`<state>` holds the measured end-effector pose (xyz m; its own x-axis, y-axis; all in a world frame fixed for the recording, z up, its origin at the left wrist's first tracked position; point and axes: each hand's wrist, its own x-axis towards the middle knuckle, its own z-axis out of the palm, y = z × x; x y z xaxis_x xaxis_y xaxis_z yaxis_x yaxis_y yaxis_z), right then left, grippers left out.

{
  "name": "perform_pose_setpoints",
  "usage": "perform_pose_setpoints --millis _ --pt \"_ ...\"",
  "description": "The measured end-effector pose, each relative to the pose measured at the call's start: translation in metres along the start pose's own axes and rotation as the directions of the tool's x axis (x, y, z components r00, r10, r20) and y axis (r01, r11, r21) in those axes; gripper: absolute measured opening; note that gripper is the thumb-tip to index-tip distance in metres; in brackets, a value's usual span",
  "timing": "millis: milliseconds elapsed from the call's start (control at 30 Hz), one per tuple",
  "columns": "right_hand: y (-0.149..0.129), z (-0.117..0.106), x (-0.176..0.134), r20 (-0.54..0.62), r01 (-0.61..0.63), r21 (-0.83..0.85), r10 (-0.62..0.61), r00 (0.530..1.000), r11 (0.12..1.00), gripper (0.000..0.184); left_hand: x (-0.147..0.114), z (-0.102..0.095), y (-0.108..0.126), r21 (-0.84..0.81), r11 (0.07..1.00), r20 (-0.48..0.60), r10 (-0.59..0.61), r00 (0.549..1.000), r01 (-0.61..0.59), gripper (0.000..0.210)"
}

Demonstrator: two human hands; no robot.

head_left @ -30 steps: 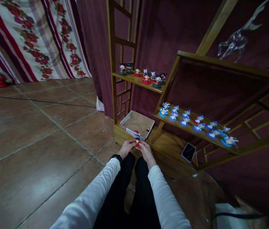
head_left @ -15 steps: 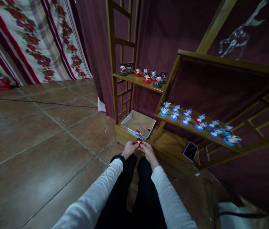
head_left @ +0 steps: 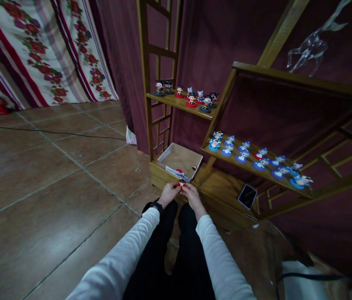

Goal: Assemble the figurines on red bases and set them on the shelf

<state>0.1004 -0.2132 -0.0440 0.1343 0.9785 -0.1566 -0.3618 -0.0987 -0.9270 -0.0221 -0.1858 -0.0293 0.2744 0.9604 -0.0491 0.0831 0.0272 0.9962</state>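
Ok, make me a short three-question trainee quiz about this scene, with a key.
1. Is the black band worn on the person's left or right?
2. True or false: the phone lies inside the box.
3. Fill in: the left hand and right hand together hold a small ____.

Key: 1. Left. 2. False; it lies to the right of the box. 3. Figurine.

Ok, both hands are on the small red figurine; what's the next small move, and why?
I'd probably lift the red figurine toward the wooden shelf above the open box: the left hand and right hand hold it together, and similar red-based figurines stand on that shelf.
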Motion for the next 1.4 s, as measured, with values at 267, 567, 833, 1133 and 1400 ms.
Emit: perform_pose_setpoints --millis 267,567,833,1133,1400 --pt "0.001 0.003 0.000 -0.036 -0.005 -0.009 0.005 0.999 1.000 0.029 0.000 0.000 0.003 0.190 0.981 -0.006 0.053 0.999 -0.051 0.020" --pt "0.002 0.003 0.000 -0.053 -0.010 -0.026 0.008 0.999 1.000 0.026 -0.008 0.004 0.010 0.451 0.893 -0.061 0.037 0.997 -0.006 0.019" --pt "-0.004 0.005 -0.005 -0.046 -0.005 0.001 0.005 0.999 1.000 0.024 -0.009 0.002 0.006 0.541 0.836 0.019 0.089 0.996 -0.085 0.024" --pt "-0.007 0.010 -0.007 -0.041 -0.011 0.027 0.012 0.999 1.000 0.025 -0.005 0.000 0.004 0.545 0.833 0.040 0.086 0.995 -0.094 0.028" --pt "-0.008 0.009 -0.007 -0.071 -0.022 0.003 0.023 0.997 1.000 0.024 -0.005 -0.002 0.005 0.521 0.847 0.055 0.087 0.995 -0.103 0.023"
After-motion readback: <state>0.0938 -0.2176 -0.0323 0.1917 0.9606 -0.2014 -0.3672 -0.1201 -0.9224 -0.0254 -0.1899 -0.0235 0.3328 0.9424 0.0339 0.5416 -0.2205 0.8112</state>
